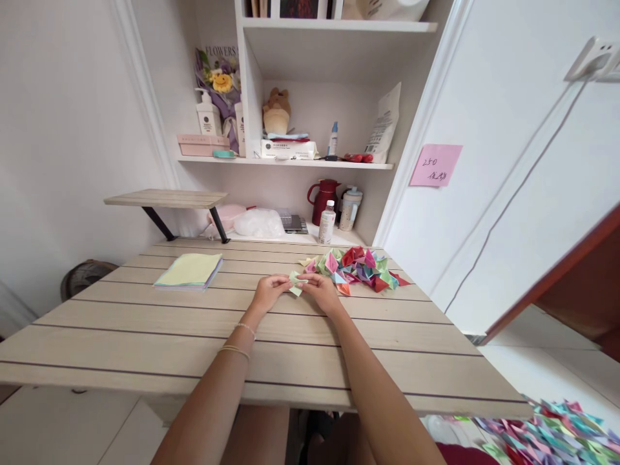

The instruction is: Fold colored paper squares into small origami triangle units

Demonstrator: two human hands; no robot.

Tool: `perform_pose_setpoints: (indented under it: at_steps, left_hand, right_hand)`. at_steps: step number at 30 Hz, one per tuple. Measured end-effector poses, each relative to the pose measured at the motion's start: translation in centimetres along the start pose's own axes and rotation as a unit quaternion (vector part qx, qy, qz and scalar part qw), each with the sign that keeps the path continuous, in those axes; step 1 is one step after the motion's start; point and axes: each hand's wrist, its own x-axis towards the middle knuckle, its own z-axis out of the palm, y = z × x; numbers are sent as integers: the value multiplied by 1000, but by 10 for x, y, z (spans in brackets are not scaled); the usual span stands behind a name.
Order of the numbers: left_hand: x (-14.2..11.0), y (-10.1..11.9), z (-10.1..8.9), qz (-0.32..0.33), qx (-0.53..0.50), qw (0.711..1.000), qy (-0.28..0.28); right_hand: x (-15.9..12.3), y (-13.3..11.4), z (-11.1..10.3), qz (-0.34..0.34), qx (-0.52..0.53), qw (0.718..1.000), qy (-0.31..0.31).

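Observation:
Between my two hands, over the middle of the slatted table, is a small piece of folded pale green paper [295, 290]. My left hand [269, 290] pinches its left side with thumb and fingertips. On the other side my right hand [320, 290] is closed on the same paper. Just right of and behind my hands lies a pile of colourful folded paper pieces [358, 268], in red, pink, green, blue and purple. A stack of square paper sheets [188, 270], yellow on top, lies to the left, apart from my hands.
A small raised shelf [167, 198] on black legs stands at the table's back left. Behind the table are a bottle [327, 223], a red jug [325, 199] and a tumbler [349, 210]. Many more folded papers [557, 433] lie on the floor at right.

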Motion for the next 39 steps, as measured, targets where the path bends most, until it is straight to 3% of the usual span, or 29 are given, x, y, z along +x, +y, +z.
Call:
perform_pose_setpoints:
  at_steps: [7,13,20,23,29,34,39]
  left_hand:
    - [-1,2,0,-27,-27,999,21]
    - [-1,4,0,-38,-24,999,-2]
    - [1,1,-2,-59,-56,996,43]
    - [0,2,-2,-81,-88,993,23]
    - [-5,6,3,-65,-61,995,-45]
    - [-1,3,1,-19,26,999,20]
    - [0,-3,0,-62,-39,997,31]
  right_hand:
    - [2,1,1,-3,25,999,47]
    - [1,1,-1,-26,-28,999,30]
    - [0,5,-1,-43,-111,993,-21]
    - [-1,5,-1,-44,-135,989,-33]
    - [0,3,-4,-88,-192,977,28]
    - [0,2,-3,-129,-234,964,16]
    - [-3,-3,1,-90,-176,980,-13]
